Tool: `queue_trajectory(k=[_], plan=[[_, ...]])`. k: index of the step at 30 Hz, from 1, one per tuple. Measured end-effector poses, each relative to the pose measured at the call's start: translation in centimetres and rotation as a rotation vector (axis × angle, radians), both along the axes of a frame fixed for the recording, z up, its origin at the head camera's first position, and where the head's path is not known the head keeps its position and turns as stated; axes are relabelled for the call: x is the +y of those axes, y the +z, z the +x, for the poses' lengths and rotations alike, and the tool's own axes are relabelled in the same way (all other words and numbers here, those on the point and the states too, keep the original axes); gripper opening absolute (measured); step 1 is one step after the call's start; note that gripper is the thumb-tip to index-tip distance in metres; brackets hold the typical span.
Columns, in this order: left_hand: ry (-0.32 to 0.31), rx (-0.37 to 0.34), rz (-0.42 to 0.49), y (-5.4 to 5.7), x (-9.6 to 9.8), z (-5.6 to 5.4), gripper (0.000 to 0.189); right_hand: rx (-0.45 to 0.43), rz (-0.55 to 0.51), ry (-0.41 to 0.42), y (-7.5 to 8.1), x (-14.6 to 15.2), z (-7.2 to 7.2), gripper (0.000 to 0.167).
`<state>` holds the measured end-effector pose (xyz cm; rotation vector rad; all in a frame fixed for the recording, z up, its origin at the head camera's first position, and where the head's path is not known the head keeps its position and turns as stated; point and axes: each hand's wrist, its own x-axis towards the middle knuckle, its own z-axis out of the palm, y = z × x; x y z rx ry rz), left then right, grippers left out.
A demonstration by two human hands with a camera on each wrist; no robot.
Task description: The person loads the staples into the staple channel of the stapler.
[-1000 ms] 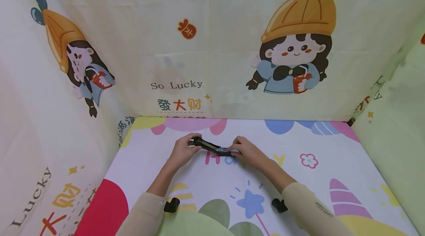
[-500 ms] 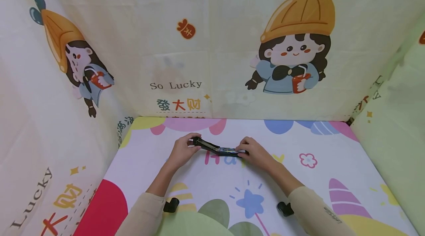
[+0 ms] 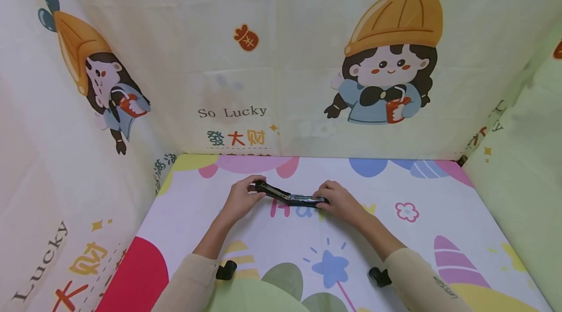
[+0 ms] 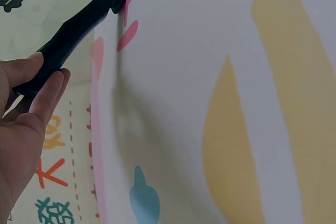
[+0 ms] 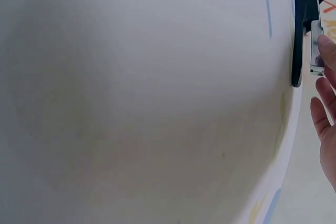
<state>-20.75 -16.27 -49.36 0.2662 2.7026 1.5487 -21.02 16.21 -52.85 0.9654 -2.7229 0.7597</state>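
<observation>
**Black stapler being held open over the desk by both hands**

In the head view, a black stapler [image 3: 287,196] is being held just above the patterned desk [image 3: 439,204], near its middle. Its raised top arm is being gripped at the far-left end by the left hand [image 3: 240,198], whose fingers are curled round it. The lower, metal-trimmed end is being pinched by the right hand [image 3: 342,202]. The stapler is being kept hinged open, its two parts spread at a shallow angle; whether staples are loaded cannot be told, so the work is judged to be midway, with closing left to do.

In the left wrist view, the black arm [image 4: 73,30] is being clasped between the thumb and fingers [image 4: 47,95] of the left hand, above the desk's printed cloth [image 4: 210,77].

In the right wrist view, the stapler [image 5: 298,40] is being seen edge-on at the frame's right side, its metal rail [image 5: 315,45] being touched by the right hand's fingertips [image 5: 326,51]; the remaining fingers are lying loosely.
</observation>
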Motion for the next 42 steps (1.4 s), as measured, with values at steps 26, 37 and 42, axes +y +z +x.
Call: queue_trajectory(k=[26,37,42], plan=[[-0.007,0.013,0.003,0.8,0.7,0.1,0.043,-0.180,0.019,-0.111,-0.6,1.6,-0.3,0.029],[-0.012,0.006,0.031,1.2,2.3,0.1,0.045,-0.267,-0.031,-0.114,-0.9,1.6,-0.2,0.031],[-0.043,0.017,0.035,1.2,3.1,0.1,0.047,-0.271,-0.038,-0.107,-0.9,1.7,-0.3,0.030]])
